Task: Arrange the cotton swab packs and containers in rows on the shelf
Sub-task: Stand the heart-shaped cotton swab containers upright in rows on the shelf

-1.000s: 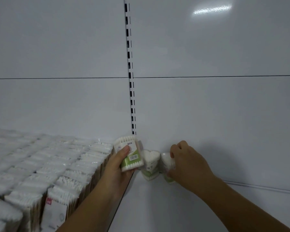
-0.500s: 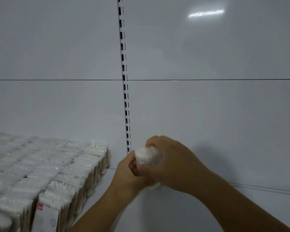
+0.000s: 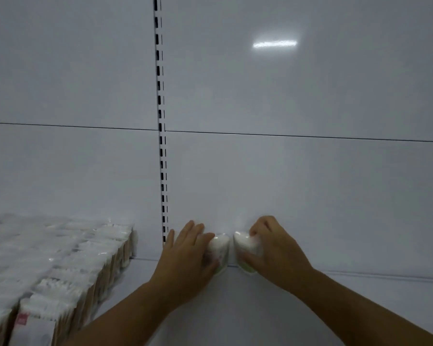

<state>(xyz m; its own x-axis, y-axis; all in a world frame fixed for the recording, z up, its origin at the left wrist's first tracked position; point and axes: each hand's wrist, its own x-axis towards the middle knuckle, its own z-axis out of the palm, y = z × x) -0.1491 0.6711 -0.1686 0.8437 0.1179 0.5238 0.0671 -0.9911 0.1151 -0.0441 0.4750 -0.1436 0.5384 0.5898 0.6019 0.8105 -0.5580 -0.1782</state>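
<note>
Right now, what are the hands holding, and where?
The left hand holds the left swab container by its left side. The right hand grips the right swab container around its top and right side.

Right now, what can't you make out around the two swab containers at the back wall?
All in the head view:
- Most of the left container: covered by the left hand; gripping or only pressing, unclear.
- Front of the right container: hidden by curled fingers of the right hand.
- Labels on both: motion-blurred.
- The cotton swab packs: cut off by left and bottom edges.
</note>
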